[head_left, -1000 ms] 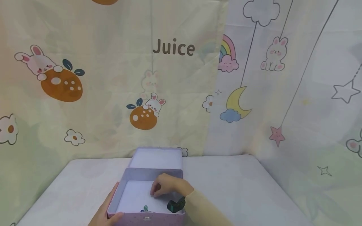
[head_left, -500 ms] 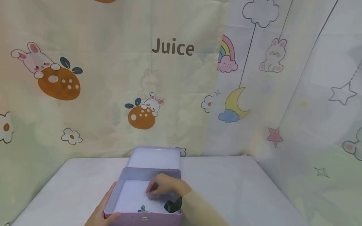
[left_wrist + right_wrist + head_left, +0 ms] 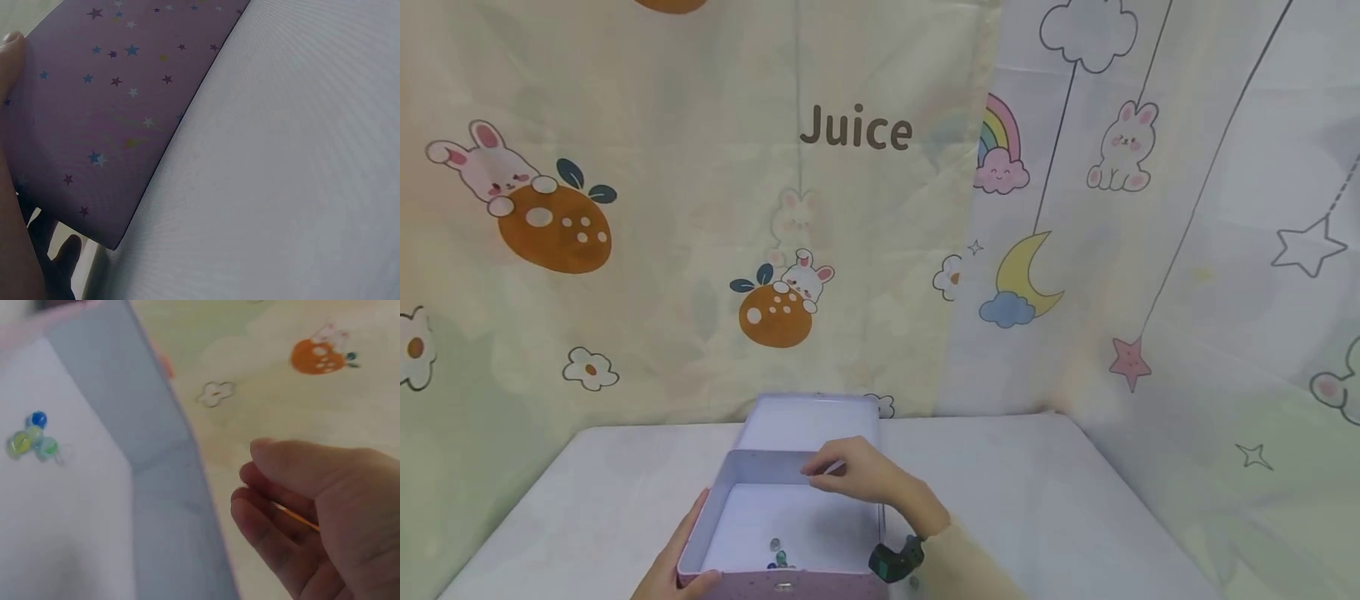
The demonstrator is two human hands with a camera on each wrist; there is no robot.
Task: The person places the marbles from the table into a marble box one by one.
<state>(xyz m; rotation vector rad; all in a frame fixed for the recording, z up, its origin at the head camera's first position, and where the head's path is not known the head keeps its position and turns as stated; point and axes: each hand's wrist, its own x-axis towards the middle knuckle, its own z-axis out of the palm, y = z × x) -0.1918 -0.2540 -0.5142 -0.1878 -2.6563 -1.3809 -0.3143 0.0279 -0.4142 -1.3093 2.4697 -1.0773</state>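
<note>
A lidded pinkish-purple tin box (image 3: pixel 790 586), patterned with stars (image 3: pixel 131 94), lies open, its lid (image 3: pixel 808 421) folded back. My left hand (image 3: pixel 672 558) grips its front left corner, thumb at the front and fingers along the left side. Several glass marbles (image 3: pixel 781 557), blue, green and yellowish, lie together near the front of the box floor. One paler marble (image 3: pixel 775 543) sits just behind them. Over the back right part of the box hovers my right hand (image 3: pixel 857 468), fingers loosely bent. Its thumb and fingertips (image 3: pixel 247 515) stand apart, with nothing seen between them.
The box stands on a white-covered table (image 3: pixel 1000 492). Printed cloth (image 3: pixel 865 250) hangs behind and at both sides. A dark wrist device (image 3: pixel 895 560) hangs over the box's right edge; a small greenish thing (image 3: pixel 913 583) shows on the table beside it.
My right hand has let go of a marble at the box floor and risen towards the back right. That marble now lies near the others. The left hand keeps its grip.
</note>
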